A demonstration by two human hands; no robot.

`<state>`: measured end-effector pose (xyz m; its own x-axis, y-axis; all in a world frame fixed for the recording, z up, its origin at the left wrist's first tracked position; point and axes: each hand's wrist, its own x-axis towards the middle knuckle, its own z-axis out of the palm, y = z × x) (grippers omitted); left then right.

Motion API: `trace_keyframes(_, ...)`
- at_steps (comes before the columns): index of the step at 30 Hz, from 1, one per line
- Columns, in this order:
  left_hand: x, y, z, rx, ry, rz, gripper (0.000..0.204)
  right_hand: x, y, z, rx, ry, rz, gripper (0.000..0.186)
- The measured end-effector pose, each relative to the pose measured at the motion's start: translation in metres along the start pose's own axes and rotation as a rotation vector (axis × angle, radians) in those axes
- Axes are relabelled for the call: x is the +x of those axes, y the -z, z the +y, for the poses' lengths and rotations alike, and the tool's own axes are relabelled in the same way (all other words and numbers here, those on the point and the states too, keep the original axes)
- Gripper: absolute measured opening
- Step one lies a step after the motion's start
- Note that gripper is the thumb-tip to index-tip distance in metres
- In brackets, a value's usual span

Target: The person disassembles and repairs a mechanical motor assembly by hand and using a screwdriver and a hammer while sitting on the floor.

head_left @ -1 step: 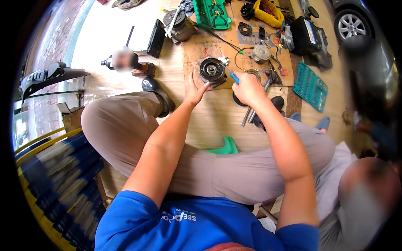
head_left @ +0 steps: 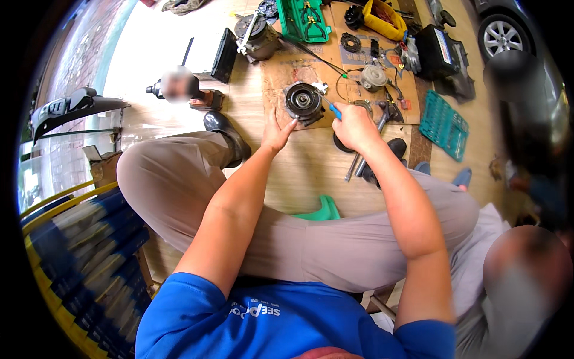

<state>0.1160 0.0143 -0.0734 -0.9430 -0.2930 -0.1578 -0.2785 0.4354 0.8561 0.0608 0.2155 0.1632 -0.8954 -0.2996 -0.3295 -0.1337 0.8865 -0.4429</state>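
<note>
Gripped in the right hand (head_left: pixel 354 127) is a blue-handled screwdriver (head_left: pixel 335 110), fist closed round the handle with only a short blue stub showing above the knuckles; its long axis runs up and to the left, so the tip end aims at the round dark compressor clutch (head_left: pixel 304 102), though whether the tip touches the metal is too small to tell. That clutch lies flat on a sheet of brown cardboard (head_left: pixel 281 78), face up, just ahead of both hands, between them and slightly nearer the left hand (head_left: pixel 276 131), which holds nothing: its fingers are spread flat and its fingertips rest against the clutch's lower left rim, steadying it. Going left to right across the floor beyond: a black flat case (head_left: pixel 226 55) stands on edge at the cardboard's left, a second grey compressor body (head_left: pixel 258 35) sits behind it, then an open green tool case (head_left: pixel 306 18), a yellow bag (head_left: pixel 382 19), a small round grey part (head_left: pixel 374 76), a black boxy package with a pale label panel on top (head_left: pixel 435 52), and farthest right a teal rectangular socket tray (head_left: pixel 443 124) lying flat, well apart from the clutch
</note>
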Motion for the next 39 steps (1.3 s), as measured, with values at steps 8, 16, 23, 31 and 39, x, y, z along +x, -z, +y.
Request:
trace_keyframes(8, 0.022, 0.022, 0.005, -0.021, 0.182, -0.065, 0.045, -0.006, 0.011, 0.0, -0.101, 0.034, -0.088, 0.024)
trace_keyframes(16, 0.044, 0.001, 0.022, -0.266, 0.297, -0.119, 0.044, -0.014, 0.012, 0.01, -0.083, 0.02, -0.117, 0.023)
trace_keyframes(23, 0.048, 0.0, 0.035, -0.187, 0.117, -0.058, 0.061, -0.02, -0.001, 0.016, -0.083, 0.088, -0.037, 0.026)
trace_keyframes(31, 0.023, 0.005, 0.121, 0.315, 0.004, -0.075, 0.102, -0.025, -0.009, 0.002, -0.276, 0.072, 0.092, 0.03)
trace_keyframes(39, 0.026, -0.019, 0.1, 0.372, -0.022, 0.064, 0.104, -0.016, -0.015, 0.006, -0.343, 0.126, 0.103, 0.034)
